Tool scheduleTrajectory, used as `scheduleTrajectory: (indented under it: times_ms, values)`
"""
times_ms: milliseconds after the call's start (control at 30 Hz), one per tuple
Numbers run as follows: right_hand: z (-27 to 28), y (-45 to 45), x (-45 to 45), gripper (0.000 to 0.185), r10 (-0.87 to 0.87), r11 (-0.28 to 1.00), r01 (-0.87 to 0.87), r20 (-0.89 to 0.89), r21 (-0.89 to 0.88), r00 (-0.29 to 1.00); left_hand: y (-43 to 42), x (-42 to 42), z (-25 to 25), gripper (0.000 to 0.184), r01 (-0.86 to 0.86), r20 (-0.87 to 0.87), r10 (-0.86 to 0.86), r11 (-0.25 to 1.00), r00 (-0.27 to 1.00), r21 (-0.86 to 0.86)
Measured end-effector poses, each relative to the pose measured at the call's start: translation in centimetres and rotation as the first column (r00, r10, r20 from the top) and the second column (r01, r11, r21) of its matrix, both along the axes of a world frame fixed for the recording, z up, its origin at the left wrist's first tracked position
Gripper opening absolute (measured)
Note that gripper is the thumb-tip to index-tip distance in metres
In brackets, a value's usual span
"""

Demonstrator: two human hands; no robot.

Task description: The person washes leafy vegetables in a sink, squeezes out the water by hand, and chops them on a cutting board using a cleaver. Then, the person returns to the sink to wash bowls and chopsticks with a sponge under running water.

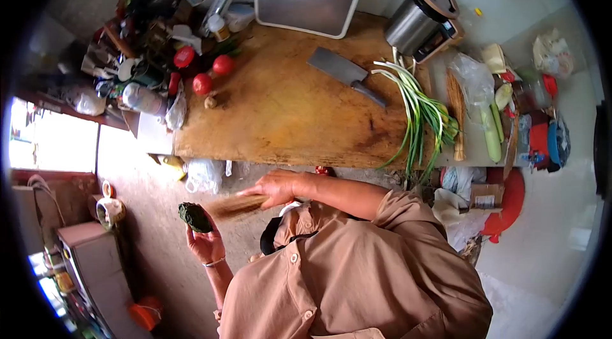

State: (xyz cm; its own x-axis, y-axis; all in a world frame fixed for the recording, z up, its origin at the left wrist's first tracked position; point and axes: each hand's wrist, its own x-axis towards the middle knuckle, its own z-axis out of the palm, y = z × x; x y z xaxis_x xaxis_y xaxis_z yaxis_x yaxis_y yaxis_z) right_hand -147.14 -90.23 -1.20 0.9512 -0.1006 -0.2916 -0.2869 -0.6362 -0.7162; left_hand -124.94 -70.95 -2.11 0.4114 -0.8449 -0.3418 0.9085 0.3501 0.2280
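Note:
My left hand is raised at the lower left, its fingers round the underside of a dark green, rough-looking lump. My right hand grips a brown bristle brush by its near end, in front of the wooden board's edge. The bristles point left toward the lump, with their tips close beside it; whether they touch is unclear. On the wooden board lie a cleaver with a dark handle, green onions at the right, and tomatoes at the left.
A steel electric pot stands at the back right. Bottles and clutter crowd the left end of the counter. At the right are a straw bundle, a long pale green vegetable and plastic bags. An orange bucket sits on the floor.

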Motion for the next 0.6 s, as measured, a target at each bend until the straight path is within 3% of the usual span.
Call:
scheduleTrajectory:
  times_ms: [67, 100, 133, 167, 200, 233, 267, 333, 400, 467, 533, 600]
  values:
    - [-3.7, -1.2, -2.8, 0.071, -0.365, 0.921, 0.39, 0.364, 0.005, 0.857, -0.7, 0.1, -0.1, 0.041, 0.031, 0.023, -0.032, 0.998, 0.999, 0.045]
    - [-3.3, -2.8, -5.7, 0.069, -0.518, 0.853, 0.507, 0.314, 0.121, 0.796, -0.9, -0.2, -0.1, 0.042, 0.095, 0.087, -0.092, 0.995, 0.992, -0.029]
    - [-0.2, -4.3, -9.2, 0.072, -0.638, 0.77, 0.618, 0.154, 0.157, 0.755, -1.1, -0.5, -0.2, 0.042, 0.057, 0.1, -0.062, 0.997, 0.993, 0.049]
    - [-3.4, -4.9, -12.6, 0.075, -0.727, 0.667, 0.736, 0.32, 0.118, 0.607, -1.4, -1.2, 0.0, 0.041, 0.058, 0.092, -0.066, 0.994, 0.994, 0.091]
    - [-2.0, -4.9, -16.3, 0.078, -0.872, 0.488, 0.847, 0.147, 0.212, 0.466, -1.7, -2.0, 0.1, 0.04, 0.051, 0.086, -0.062, 0.99, 0.994, 0.132]
    - [-1.8, -4.5, -19.7, 0.076, -0.955, 0.297, 0.915, 0.083, 0.273, 0.285, -1.8, -2.6, -0.2, 0.04, 0.066, 0.083, -0.077, 0.99, 0.994, 0.128]
    - [-4.5, -4.2, -24.0, 0.075, -0.973, 0.202, 0.895, 0.186, 0.398, 0.137, -1.9, -3.1, -0.8, 0.039, 0.076, 0.052, -0.086, 0.984, 0.995, 0.163]
    - [-2.3, -2.1, -30.1, 0.072, -0.965, -0.108, 0.877, 0.163, 0.467, -0.205, -2.9, -4.2, -1.9, 0.038, 0.088, 0.018, -0.093, 0.976, 0.995, 0.201]
    - [-2.0, -0.7, -36.8, 0.076, -0.919, -0.172, 0.935, 0.292, 0.312, -0.266, -3.9, -5.4, -2.7, 0.035, 0.117, -0.017, -0.119, 0.926, 0.993, 0.358]
    - [-2.7, 0.2, -43.0, 0.072, -0.903, -0.329, 0.939, 0.256, 0.104, -0.345, -6.0, -6.7, -3.0, 0.034, 0.222, 0.003, -0.237, 0.912, 0.971, 0.345]
    - [-4.4, -0.6, -48.9, 0.077, -0.897, -0.289, 0.914, 0.414, -0.284, -0.155, -8.4, -8.1, -3.3, 0.035, 0.316, 0.036, -0.341, 0.901, 0.939, 0.297]
    - [-3.3, -2.6, -51.6, 0.074, -0.917, -0.249, 0.924, 0.376, -0.291, -0.129, -10.7, -9.4, -3.9, 0.037, 0.397, 0.118, -0.446, 0.869, 0.887, 0.296]
